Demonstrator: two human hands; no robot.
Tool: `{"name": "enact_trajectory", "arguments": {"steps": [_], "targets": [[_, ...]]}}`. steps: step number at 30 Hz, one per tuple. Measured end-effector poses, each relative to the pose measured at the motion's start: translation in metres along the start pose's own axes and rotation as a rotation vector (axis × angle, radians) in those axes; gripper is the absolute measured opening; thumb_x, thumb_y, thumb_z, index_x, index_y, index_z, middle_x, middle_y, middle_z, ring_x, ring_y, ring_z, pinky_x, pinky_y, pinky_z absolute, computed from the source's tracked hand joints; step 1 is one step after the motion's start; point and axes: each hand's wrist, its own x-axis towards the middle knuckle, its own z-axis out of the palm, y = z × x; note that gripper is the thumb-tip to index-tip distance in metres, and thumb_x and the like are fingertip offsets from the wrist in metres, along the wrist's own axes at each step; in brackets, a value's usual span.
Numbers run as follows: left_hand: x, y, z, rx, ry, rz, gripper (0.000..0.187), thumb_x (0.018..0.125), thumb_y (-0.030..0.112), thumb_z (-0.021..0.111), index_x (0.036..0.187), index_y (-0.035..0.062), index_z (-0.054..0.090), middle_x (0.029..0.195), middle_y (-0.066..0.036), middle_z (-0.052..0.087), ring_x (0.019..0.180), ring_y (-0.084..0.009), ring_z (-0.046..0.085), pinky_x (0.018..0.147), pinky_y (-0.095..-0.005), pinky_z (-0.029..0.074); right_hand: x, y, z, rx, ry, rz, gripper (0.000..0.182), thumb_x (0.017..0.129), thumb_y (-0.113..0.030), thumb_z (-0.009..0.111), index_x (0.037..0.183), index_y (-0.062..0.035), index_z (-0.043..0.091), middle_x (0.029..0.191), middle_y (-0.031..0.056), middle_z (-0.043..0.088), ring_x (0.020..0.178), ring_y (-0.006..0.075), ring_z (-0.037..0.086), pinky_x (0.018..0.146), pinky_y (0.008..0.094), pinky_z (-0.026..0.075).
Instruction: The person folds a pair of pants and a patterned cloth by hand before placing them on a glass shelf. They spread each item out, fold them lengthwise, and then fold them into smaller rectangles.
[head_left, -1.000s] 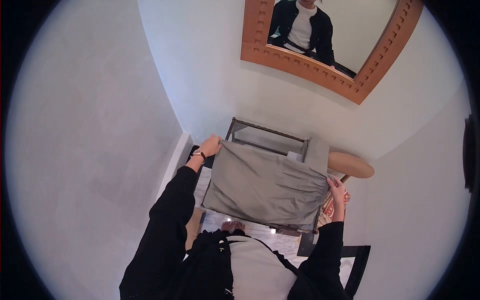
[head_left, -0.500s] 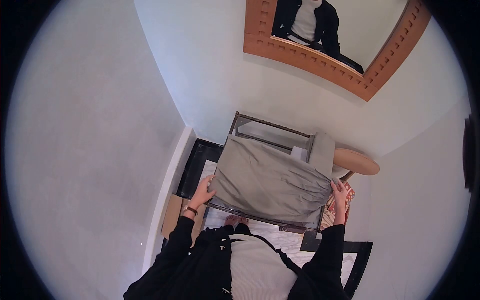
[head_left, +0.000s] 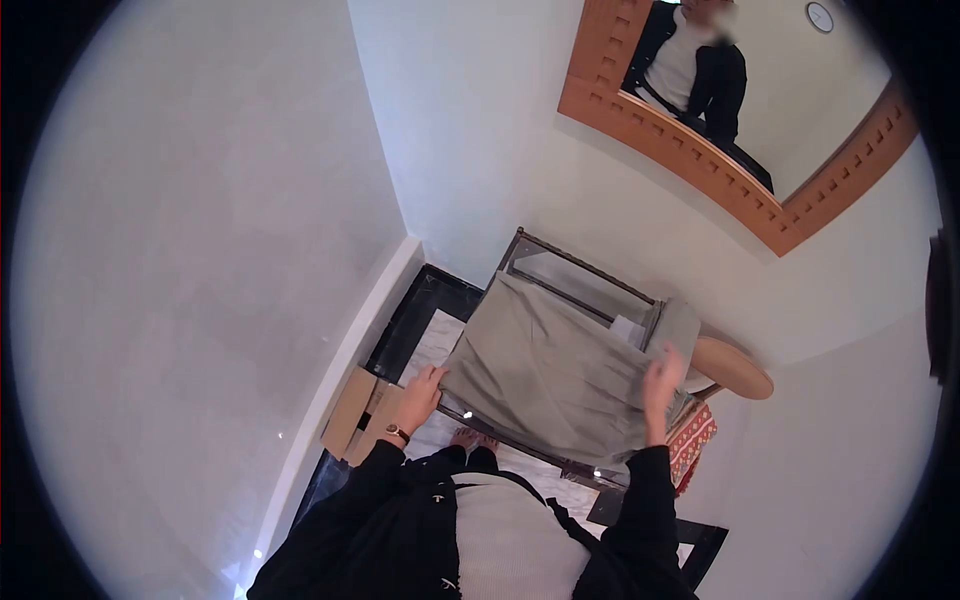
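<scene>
A grey cloth (head_left: 545,365) lies spread over a glass-topped table (head_left: 580,264) with a dark metal frame, a few soft creases running across it. At the cloth's near left corner, my left hand (head_left: 422,397) pinches the edge between thumb and fingers, a watch on its wrist. My right hand (head_left: 660,388) is over the cloth's right side, its fingers stretched out and slightly blurred, with no fabric bunched in them. Just beyond that hand, a grey rolled or folded piece (head_left: 677,325) rests at the table's right end.
Right of the table are a round tan board or seat (head_left: 735,367) and a red patterned fabric (head_left: 692,440). Cardboard (head_left: 350,412) stands on the floor at left. A wood-framed mirror (head_left: 690,125) hangs on the wall, reflecting a person.
My right hand has let go of the gathered right edge and moved inward over the cloth, which now lies flatter there. My left hand stays at the left edge. The view has tilted.
</scene>
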Motion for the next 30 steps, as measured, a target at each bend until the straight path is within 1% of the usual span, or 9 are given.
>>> {"name": "enact_trajectory", "arguments": {"steps": [3,11,14,17,20,21,24,27,30], "targets": [[0.002,-0.005,0.006,0.059,0.049,0.028,0.03,0.084,0.004,0.055,0.114,0.0056,0.054,0.098,-0.015,0.056,0.089,-0.0371,0.056,0.074,-0.046,0.045,0.02,-0.1,0.087,0.202,-0.461,-0.35,0.034,0.085,-0.012,0.062,0.118,-0.0077,0.059,0.116,0.0132,0.06,0.114,0.0315,0.054,0.098,0.0415,0.04],[-0.002,-0.003,0.006,0.242,0.03,0.081,0.023,0.082,0.005,0.055,0.105,0.0029,0.056,0.091,-0.012,0.057,0.087,-0.0319,0.056,0.075,-0.0427,0.043,0.058,-0.183,0.242,0.015,-0.84,-0.187,0.035,0.088,-0.035,0.063,0.116,-0.0141,0.061,0.121,0.007,0.058,0.118,0.0272,0.051,0.096,0.047,0.038],[-0.005,-0.006,0.007,0.195,0.07,0.054,0.019,0.082,0.006,0.056,0.101,0.002,0.056,0.089,-0.013,0.057,0.086,-0.0317,0.056,0.075,-0.0414,0.043,0.057,-0.178,0.274,-0.038,-0.765,-0.321,0.036,0.088,-0.041,0.063,0.1,-0.008,0.068,0.103,0.0065,0.066,0.101,0.0285,0.06,0.086,0.0434,0.044],[-0.012,-0.009,0.013,0.068,0.144,-0.034,0.015,0.082,0.006,0.058,0.096,0.0022,0.054,0.086,-0.015,0.057,0.083,-0.0332,0.057,0.071,-0.0416,0.045,0.068,-0.163,0.307,0.149,-0.905,-0.188,0.037,0.088,-0.038,0.065,0.087,-0.0008,0.069,0.077,0.0077,0.067,0.074,0.0228,0.063,0.07,0.0362,0.047],[-0.02,-0.001,0.008,-0.138,0.21,-0.184,0.012,0.083,0.005,0.059,0.093,0.0024,0.053,0.083,-0.017,0.056,0.077,-0.0348,0.058,0.066,-0.0419,0.046,0.086,-0.149,0.316,0.398,-0.746,0.008,0.036,0.089,-0.033,0.066,0.088,0.0031,0.068,0.064,0.0082,0.062,0.059,0.0144,0.055,0.059,0.0311,0.044],[-0.022,-0.001,0.008,-0.198,0.198,-0.24,0.012,0.083,0.004,0.059,0.092,0.0024,0.053,0.083,-0.017,0.056,0.076,-0.0354,0.058,0.065,-0.0421,0.047,0.088,-0.148,0.314,0.488,-0.816,-0.008,0.033,0.088,-0.029,0.068,0.093,0.0035,0.068,0.065,0.0086,0.061,0.063,0.009,0.049,0.06,0.0289,0.043],[-0.024,-0.003,0.007,-0.262,0.147,-0.349,0.011,0.083,0.003,0.059,0.091,0.0019,0.051,0.082,-0.017,0.056,0.072,-0.035,0.059,0.063,-0.0408,0.047,0.087,-0.151,0.31,0.504,-0.84,-0.031,0.034,0.089,-0.029,0.067,0.093,0.0047,0.068,0.068,0.0104,0.064,0.062,0.0144,0.055,0.062,0.0292,0.045],[-0.025,-0.012,0.013,-0.31,0.156,-0.371,0.011,0.082,0.002,0.058,0.09,0.0013,0.05,0.082,-0.016,0.056,0.072,-0.0327,0.059,0.063,-0.0385,0.047,0.074,-0.129,0.335,0.442,-0.783,-0.135,0.034,0.091,-0.025,0.063,0.114,-0.0001,0.063,0.092,0.013,0.066,0.082,0.0218,0.062,0.077,0.0363,0.048],[-0.028,-0.042,0.038,-0.387,0.273,-0.393,0.013,0.082,0.002,0.059,0.091,0.0013,0.05,0.082,-0.015,0.056,0.073,-0.0291,0.059,0.064,-0.0362,0.047,0.073,-0.174,0.263,0.128,-0.797,-0.048,0.048,0.09,-0.021,0.059,0.136,-0.012,0.047,0.123,0.0139,0.053,0.113,0.0315,0.05,0.097,0.0525,0.038]]}}
